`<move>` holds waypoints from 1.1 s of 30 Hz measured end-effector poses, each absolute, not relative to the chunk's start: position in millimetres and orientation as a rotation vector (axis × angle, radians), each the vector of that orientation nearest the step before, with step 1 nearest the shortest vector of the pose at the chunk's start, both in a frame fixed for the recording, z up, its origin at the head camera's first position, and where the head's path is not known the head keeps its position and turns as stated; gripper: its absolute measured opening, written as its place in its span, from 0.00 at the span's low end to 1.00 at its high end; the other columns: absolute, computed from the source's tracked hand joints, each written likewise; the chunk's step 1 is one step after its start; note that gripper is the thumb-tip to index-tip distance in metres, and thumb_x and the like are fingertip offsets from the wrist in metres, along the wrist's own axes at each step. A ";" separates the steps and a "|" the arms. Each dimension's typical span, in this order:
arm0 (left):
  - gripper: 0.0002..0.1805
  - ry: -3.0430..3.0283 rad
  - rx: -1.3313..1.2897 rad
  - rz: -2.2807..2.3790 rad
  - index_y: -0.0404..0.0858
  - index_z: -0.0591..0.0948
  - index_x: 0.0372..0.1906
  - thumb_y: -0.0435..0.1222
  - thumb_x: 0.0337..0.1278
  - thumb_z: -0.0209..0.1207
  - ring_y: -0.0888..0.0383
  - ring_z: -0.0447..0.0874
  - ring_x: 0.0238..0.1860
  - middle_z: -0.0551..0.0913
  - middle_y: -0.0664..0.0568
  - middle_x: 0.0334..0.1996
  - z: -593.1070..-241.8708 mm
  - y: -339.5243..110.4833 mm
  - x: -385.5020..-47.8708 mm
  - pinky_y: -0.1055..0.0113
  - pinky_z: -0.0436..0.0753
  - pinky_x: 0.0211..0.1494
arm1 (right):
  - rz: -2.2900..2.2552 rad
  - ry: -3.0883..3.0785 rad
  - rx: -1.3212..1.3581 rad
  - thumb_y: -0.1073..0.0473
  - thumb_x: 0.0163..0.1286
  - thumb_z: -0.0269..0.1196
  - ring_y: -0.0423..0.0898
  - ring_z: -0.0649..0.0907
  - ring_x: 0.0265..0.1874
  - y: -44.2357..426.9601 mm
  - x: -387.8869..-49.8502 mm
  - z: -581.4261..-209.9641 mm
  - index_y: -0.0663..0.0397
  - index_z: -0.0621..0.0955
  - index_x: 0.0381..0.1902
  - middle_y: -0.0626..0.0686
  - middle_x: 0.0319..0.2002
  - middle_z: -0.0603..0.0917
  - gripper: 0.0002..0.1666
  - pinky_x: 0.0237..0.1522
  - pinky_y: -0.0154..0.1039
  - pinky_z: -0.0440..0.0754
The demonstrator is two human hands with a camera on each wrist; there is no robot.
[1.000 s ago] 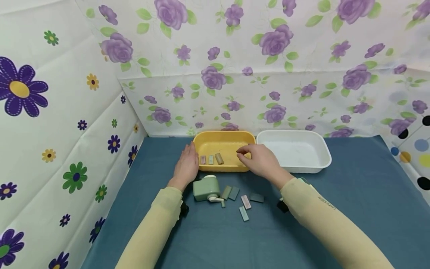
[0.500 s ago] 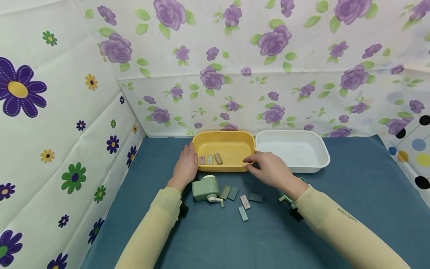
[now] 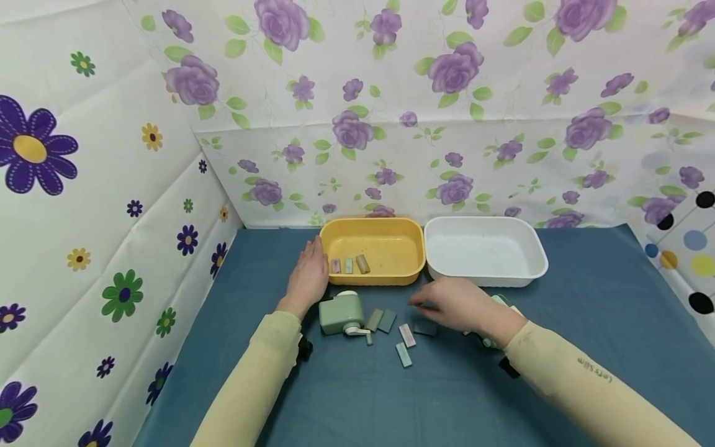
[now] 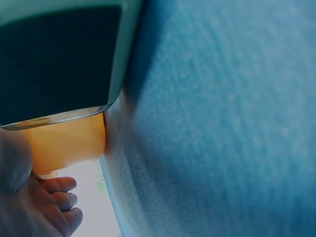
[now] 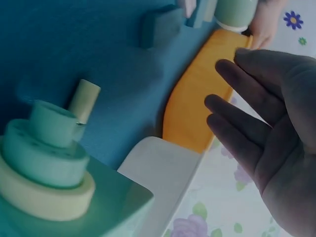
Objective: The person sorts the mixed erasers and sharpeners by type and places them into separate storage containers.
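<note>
My left hand (image 3: 309, 273) rests with straight fingers along the left side of the yellow tray (image 3: 393, 248). Below it stands a green box with a white crank (image 3: 342, 313), like a pencil sharpener. My right hand (image 3: 455, 304) hovers over the table in front of the trays, fingers loosely bent and holding nothing in the right wrist view. Just under its fingertips lies a dark rectangular block (image 3: 426, 328). Close by are a pink block (image 3: 407, 335), a light blue block (image 3: 403, 354), a blue-grey block (image 3: 387, 321) and an olive block (image 3: 375, 320).
Pink, pale green and tan blocks (image 3: 362, 264) lie in the yellow tray. A white tray (image 3: 486, 248) adjoins it on the right. Another green cranked box (image 5: 49, 158) stands beneath my right wrist, mostly hidden in the head view. Flowered sheets (image 3: 357, 155) wall the back and sides.
My right hand has moved from the right end of the yellow tray back toward me, to above the dark block. The left hand has stayed put.
</note>
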State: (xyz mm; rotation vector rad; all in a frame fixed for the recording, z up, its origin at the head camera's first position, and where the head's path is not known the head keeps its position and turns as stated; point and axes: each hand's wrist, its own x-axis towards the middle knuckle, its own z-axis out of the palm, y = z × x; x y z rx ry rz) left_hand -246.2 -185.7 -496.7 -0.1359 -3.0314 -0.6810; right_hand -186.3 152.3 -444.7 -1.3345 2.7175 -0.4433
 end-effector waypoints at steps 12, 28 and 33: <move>0.33 -3.030 -0.130 -0.685 0.28 0.50 0.86 0.40 0.90 0.38 0.41 0.50 0.85 0.58 0.34 0.83 -496.0 -185.3 -247.3 0.47 0.54 0.86 | -0.195 2.620 -1.463 0.65 0.70 0.74 0.56 0.84 0.64 153.8 -175.1 -460.8 0.51 0.87 0.65 0.50 0.63 0.87 0.25 0.60 0.54 0.86; 0.32 -3.028 -0.137 -0.700 0.28 0.51 0.86 0.39 0.90 0.39 0.42 0.50 0.85 0.58 0.35 0.83 -496.8 -185.7 -246.7 0.48 0.53 0.86 | -0.087 2.620 -1.426 0.76 0.70 0.68 0.59 0.82 0.67 156.4 -168.4 -474.8 0.47 0.86 0.68 0.48 0.64 0.87 0.33 0.59 0.55 0.87; 0.32 -3.033 -0.145 -0.686 0.28 0.51 0.86 0.39 0.90 0.39 0.42 0.49 0.85 0.57 0.35 0.83 -498.2 -186.7 -248.1 0.49 0.52 0.87 | 0.012 2.650 -1.495 0.79 0.65 0.70 0.56 0.84 0.65 153.2 -168.1 -477.1 0.47 0.87 0.66 0.47 0.61 0.88 0.35 0.57 0.53 0.88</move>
